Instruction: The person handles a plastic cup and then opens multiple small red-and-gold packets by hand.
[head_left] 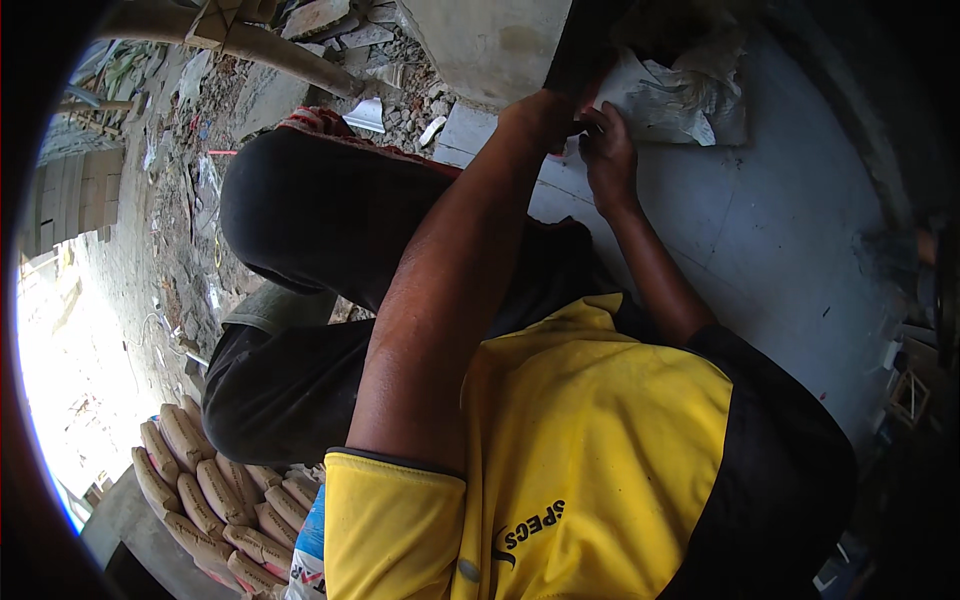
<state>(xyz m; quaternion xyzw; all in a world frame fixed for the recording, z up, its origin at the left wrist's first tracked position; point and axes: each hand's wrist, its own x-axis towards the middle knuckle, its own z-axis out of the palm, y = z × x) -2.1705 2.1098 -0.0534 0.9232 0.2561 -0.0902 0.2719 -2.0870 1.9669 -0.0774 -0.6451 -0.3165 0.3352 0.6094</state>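
Note:
My left hand (540,112) reaches far forward and closes around the lower end of a dark bar (580,45) that stands over the grey tiled surface (760,230). Right beside it, my right hand (610,150) has its fingers curled and pinched on a small dark piece (580,127) at the foot of that bar. The two hands almost touch. What the small piece is cannot be made out. My bent knee in black shorts (310,210) rises to the left of my arms.
Crumpled grey-white paper sacking (685,90) lies just beyond the hands. A concrete block (490,40) and rubble (390,70) sit behind it, with a wooden pole (270,45) at the upper left. Stacked filled sacks (210,490) lie at the lower left.

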